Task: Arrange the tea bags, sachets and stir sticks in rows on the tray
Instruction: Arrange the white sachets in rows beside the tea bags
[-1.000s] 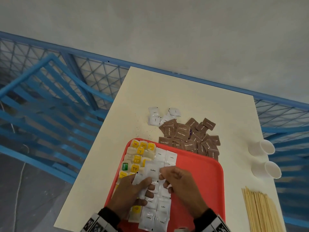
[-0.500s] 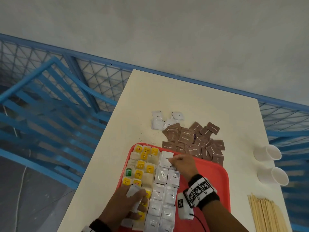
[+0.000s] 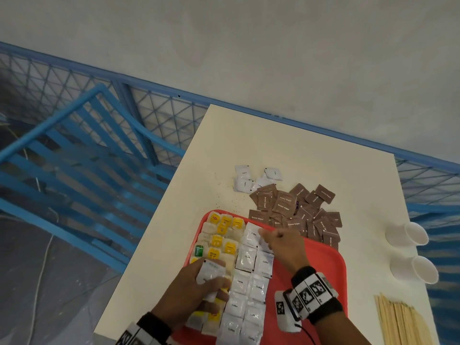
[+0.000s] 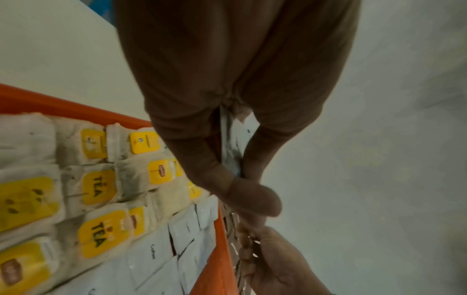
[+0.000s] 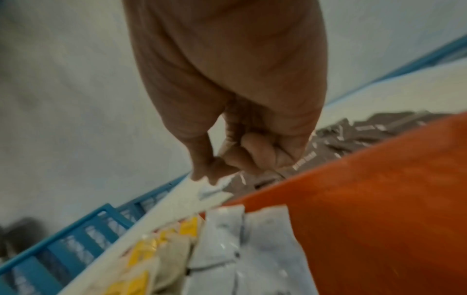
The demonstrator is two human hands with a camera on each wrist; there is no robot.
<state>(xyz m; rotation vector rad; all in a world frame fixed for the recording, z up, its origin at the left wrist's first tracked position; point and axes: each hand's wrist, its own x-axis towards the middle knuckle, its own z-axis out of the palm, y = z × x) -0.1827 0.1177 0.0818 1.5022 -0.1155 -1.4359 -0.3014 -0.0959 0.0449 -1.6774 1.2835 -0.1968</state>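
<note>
1. The left hand (image 3: pixel 196 292) grips a small stack of white coffee sachets (image 3: pixel 210 271), thumb on one face and fingers on the other; in the left wrist view the stack (image 4: pixel 231 143) shows as a thin edge squeezed between thumb and fingers.
2. The right hand (image 3: pixel 282 247) is over the far end of the sachet rows. Its fingers (image 5: pixel 255 151) are curled in with the thumb tip meeting them; the right wrist view is blurred, so I cannot tell whether they pinch anything.
3. The left palm hides part of the near tea bags; the near edge of the tray and both forearms are cut off by the frame.
4. On the red tray (image 3: pixel 321 260), tea bags with yellow tags (image 3: pixel 225 235) fill the left columns, and two columns of white sachets (image 3: pixel 246 290) lie just beside them on the right.
5. Beyond the tray's far edge lies a loose heap of brown sugar sachets (image 3: pixel 296 210), with a few white sachets (image 3: pixel 254 178) farther off.
6. At the right, two white paper cups (image 3: pixel 410 247) lie on their sides, and wooden stir sticks (image 3: pixel 400 319) lie in a bundle, cut off at the near edge.
7. All rests on a cream table (image 3: pixel 273 145) against a pale wall, with blue mesh railing (image 3: pixel 99 108) to the left.
</note>
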